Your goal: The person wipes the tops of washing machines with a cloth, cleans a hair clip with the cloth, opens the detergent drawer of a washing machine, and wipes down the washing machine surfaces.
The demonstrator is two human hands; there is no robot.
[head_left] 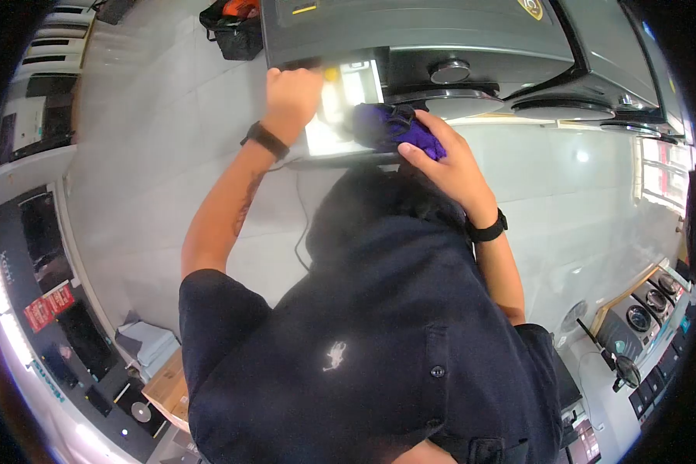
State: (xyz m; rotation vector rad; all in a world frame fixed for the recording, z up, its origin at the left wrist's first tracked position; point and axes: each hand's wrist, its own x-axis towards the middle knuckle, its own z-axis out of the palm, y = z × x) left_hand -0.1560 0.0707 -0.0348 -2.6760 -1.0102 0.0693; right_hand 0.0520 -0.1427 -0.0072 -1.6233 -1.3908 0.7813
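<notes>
My left hand [292, 99] is closed, its fingers curled at the front edge of a dark grey washing machine [410, 31], beside the bright white pulled-out drawer [314, 141]. What the fingers hold, if anything, is hidden. My right hand [450, 166] grips a bunched purple and black cloth [387, 130] over the drawer's right side, with the thumb on top. Glare washes out much of the drawer's inside, where a small yellow spot shows. To the right of the drawer are the machine's round knob [450, 72] and part of its round door [452, 104].
More dark washing machines [619, 58] stand in a row to the right. A black bag [236, 35] with something orange lies on the floor at the upper left. A thin cable [300, 205] runs across the pale floor; a cardboard box [168, 387] sits at the lower left.
</notes>
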